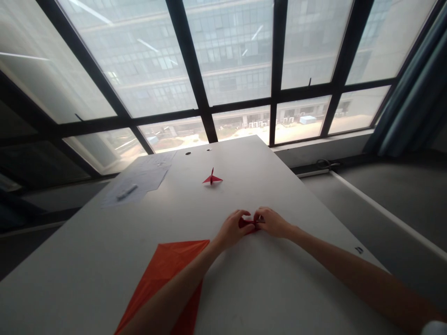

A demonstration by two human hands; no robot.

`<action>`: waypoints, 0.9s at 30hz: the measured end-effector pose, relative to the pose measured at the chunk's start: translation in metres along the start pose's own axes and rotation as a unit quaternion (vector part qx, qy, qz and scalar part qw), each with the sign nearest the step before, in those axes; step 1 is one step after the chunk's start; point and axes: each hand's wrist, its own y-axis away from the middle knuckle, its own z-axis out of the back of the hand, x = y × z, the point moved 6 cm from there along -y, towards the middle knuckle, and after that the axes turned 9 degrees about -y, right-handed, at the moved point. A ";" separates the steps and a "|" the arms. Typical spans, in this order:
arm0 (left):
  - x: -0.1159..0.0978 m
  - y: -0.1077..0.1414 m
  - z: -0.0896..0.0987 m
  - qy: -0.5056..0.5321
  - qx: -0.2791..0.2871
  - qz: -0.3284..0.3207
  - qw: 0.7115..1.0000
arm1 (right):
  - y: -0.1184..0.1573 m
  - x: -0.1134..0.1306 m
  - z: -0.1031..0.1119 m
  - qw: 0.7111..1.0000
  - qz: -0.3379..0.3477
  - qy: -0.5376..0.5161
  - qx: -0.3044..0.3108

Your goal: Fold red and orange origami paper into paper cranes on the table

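Observation:
My left hand (232,229) and my right hand (272,222) meet near the middle of the white table (286,274). Between their fingertips, both pinch a small folded piece of red paper (247,224), which is mostly hidden by my fingers. Farther away, beyond my hands, a finished red origami crane (212,178) stands on the tabletop. A large orange-red paper sheet (164,274) lies flat to the left, with creases across it and my left forearm passing over its lower part.
Translucent papers (139,181) and a pen (126,192) lie at the table's far left. Several small holes (187,153) mark the far end. Beyond it stands a dark-framed window (230,56), with a blue curtain (412,83) at right.

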 end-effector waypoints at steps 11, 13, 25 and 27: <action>0.003 -0.006 0.007 0.201 0.087 0.076 0.973 | -0.010 0.026 0.040 0.991 0.091 -0.009 -0.096; 0.006 -0.007 0.007 0.256 0.040 0.107 0.960 | -0.010 0.018 0.051 0.979 0.039 -0.087 -0.181; 0.002 -0.001 0.011 0.183 -0.130 0.078 0.971 | 0.006 0.005 0.018 0.958 0.027 -0.230 -0.170; 0.001 0.001 0.014 0.202 -0.149 0.093 0.964 | 0.015 0.012 0.026 0.965 0.074 -0.133 -0.216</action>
